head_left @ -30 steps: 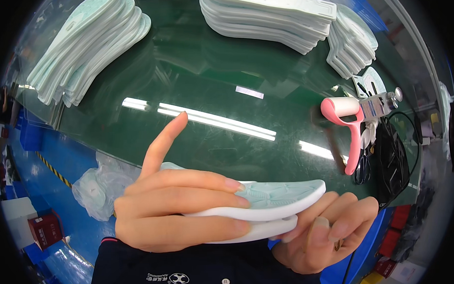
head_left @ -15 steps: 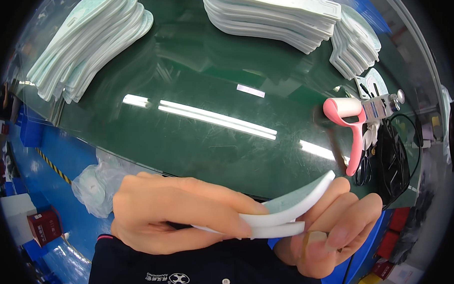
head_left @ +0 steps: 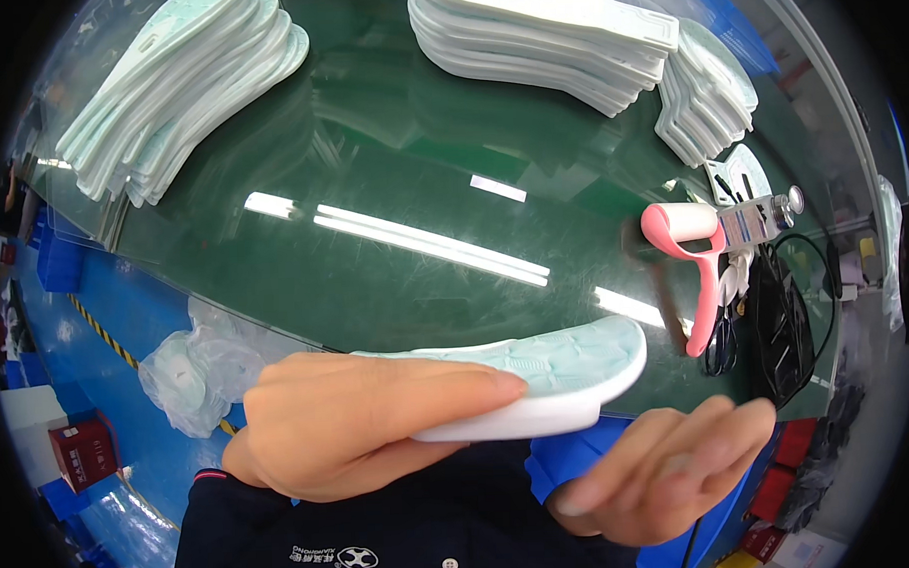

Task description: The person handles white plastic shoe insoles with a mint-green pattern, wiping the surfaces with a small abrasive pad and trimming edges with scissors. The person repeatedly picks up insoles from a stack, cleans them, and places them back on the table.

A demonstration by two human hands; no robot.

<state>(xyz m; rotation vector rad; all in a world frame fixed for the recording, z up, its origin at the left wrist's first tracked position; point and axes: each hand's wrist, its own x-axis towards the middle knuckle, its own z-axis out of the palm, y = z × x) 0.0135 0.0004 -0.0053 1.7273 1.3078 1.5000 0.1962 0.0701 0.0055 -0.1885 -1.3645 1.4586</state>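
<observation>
My left hand (head_left: 354, 413) is closed around a moulded piece (head_left: 537, 366), its thumb on the patterned pale-green face and its fingers beneath. The piece has a thick white edge and a rounded end pointing right. It is held above the table's near edge, in front of my dark shirt. My right hand (head_left: 671, 472) is just right of and below the piece, apart from it. Its fingers are bent and smeared by motion, so whether anything small is between them does not show.
Similar white and pale-green pieces are stacked at the green table's (head_left: 391, 176) far left (head_left: 183, 98), far middle (head_left: 536, 46) and far right (head_left: 708, 90). A pink-handled roller (head_left: 704, 265), a clear bottle (head_left: 748, 224) and a black bag (head_left: 779, 318) lie at right. A plastic bag (head_left: 193, 378) hangs lower left.
My left hand has turned the piece, so more of its pale-green face shows and its end is lower-tilted. My right hand has moved away from the piece, and its fingers have loosened.
</observation>
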